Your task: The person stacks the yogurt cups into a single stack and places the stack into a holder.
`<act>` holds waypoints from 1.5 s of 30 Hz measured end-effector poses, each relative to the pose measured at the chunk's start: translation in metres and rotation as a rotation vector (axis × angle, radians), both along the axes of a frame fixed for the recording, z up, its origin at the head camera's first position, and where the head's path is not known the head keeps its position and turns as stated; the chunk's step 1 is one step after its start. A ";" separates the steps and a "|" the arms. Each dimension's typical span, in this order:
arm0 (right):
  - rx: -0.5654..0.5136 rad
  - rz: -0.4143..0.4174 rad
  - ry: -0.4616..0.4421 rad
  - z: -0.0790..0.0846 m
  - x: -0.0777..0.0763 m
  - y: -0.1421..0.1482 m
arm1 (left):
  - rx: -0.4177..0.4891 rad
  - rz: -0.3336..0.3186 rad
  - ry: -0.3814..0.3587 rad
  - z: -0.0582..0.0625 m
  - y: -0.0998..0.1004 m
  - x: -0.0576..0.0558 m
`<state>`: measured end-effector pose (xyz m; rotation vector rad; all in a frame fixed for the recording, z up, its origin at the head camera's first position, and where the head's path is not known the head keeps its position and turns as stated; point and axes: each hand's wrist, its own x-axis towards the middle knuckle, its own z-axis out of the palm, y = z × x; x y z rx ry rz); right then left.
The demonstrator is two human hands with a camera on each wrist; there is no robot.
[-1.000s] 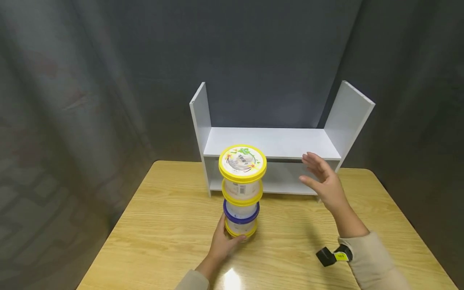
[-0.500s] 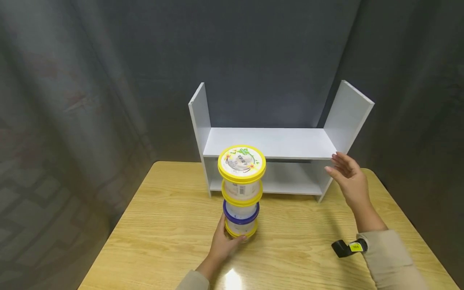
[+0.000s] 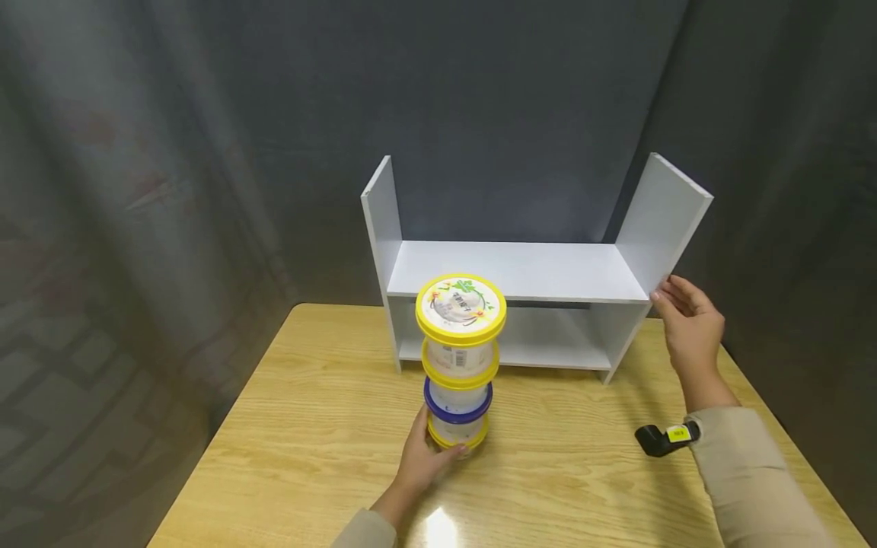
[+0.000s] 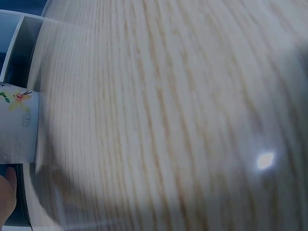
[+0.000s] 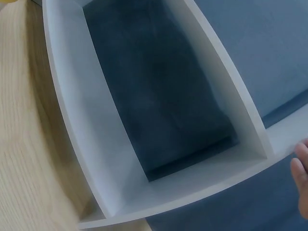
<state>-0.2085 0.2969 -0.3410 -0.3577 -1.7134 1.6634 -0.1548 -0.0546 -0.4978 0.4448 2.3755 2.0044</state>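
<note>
A stack of several lidded white tubs (image 3: 460,358) stands on the wooden table, with yellow rims and one purple rim; the top lid carries a flower print. Low on the stack, my left hand (image 3: 419,460) grips the bottom tub (image 3: 457,430), thumb in front. In the left wrist view a printed white tub (image 4: 18,126) shows at the left edge, above a finger. My right hand (image 3: 692,327) is at the right side panel of the white shelf (image 3: 514,270), thumb and fingertips at its front edge. The right wrist view shows those fingertips (image 5: 301,166) beside the panel.
The white shelf has two levels between tall side panels and stands at the back of the table (image 3: 329,396). Dark grey curtains (image 3: 507,114) hang behind and on both sides. A black wrist strap (image 3: 664,439) sits on the right sleeve.
My right hand has moved right, from in front of the shelf to its right side panel, and its fingers have drawn closer together. The left hand and the stack stay in place.
</note>
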 end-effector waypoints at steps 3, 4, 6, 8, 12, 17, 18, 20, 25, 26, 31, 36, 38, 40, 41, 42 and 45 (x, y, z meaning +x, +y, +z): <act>0.032 -0.047 -0.006 0.000 -0.005 0.003 | 0.017 -0.004 -0.013 -0.004 0.001 -0.002; 0.035 -0.065 0.000 0.000 -0.006 0.005 | 0.024 -0.008 -0.012 -0.006 0.001 -0.003; 0.044 -0.096 0.005 0.001 -0.009 0.006 | 0.022 -0.006 -0.012 -0.013 0.002 -0.006; 0.023 -0.114 0.015 0.001 -0.011 0.008 | 0.010 0.002 -0.016 -0.021 0.002 -0.009; -0.023 -0.138 0.029 0.001 -0.015 0.009 | -0.009 0.015 -0.024 -0.031 0.003 -0.011; -0.052 -0.169 0.016 0.000 -0.020 0.008 | -0.027 0.032 -0.006 -0.034 0.006 -0.010; -0.064 -0.173 0.012 0.000 -0.021 0.008 | -0.032 0.038 0.003 -0.034 0.006 -0.010; -0.097 -0.176 0.022 0.000 -0.023 0.007 | -0.039 0.050 0.016 -0.035 0.007 -0.010; -0.144 -0.204 0.064 -0.001 -0.027 0.007 | -0.052 0.075 0.020 -0.036 0.008 -0.009; -0.150 -0.210 0.070 -0.001 -0.027 0.006 | -0.054 0.076 0.012 -0.036 0.008 -0.008; -0.184 -0.213 0.086 -0.002 -0.027 0.007 | -0.056 0.078 -0.013 -0.023 0.008 -0.003; -0.182 -0.195 0.090 -0.003 -0.026 0.009 | -0.051 0.070 0.003 -0.004 0.009 0.006; -0.175 -0.186 0.087 -0.003 -0.026 0.010 | -0.047 0.067 0.003 -0.002 0.009 0.007; -0.166 -0.178 0.079 -0.003 -0.026 0.010 | -0.043 0.064 0.009 -0.001 0.009 0.007; -0.166 -0.176 0.079 -0.003 -0.026 0.010 | -0.043 0.065 0.019 -0.005 0.008 0.005; -0.177 -0.174 0.081 -0.003 -0.026 0.010 | -0.045 0.065 0.029 -0.010 0.008 0.003; -0.184 -0.169 0.077 -0.003 -0.026 0.008 | -0.053 0.066 0.045 -0.024 0.008 -0.002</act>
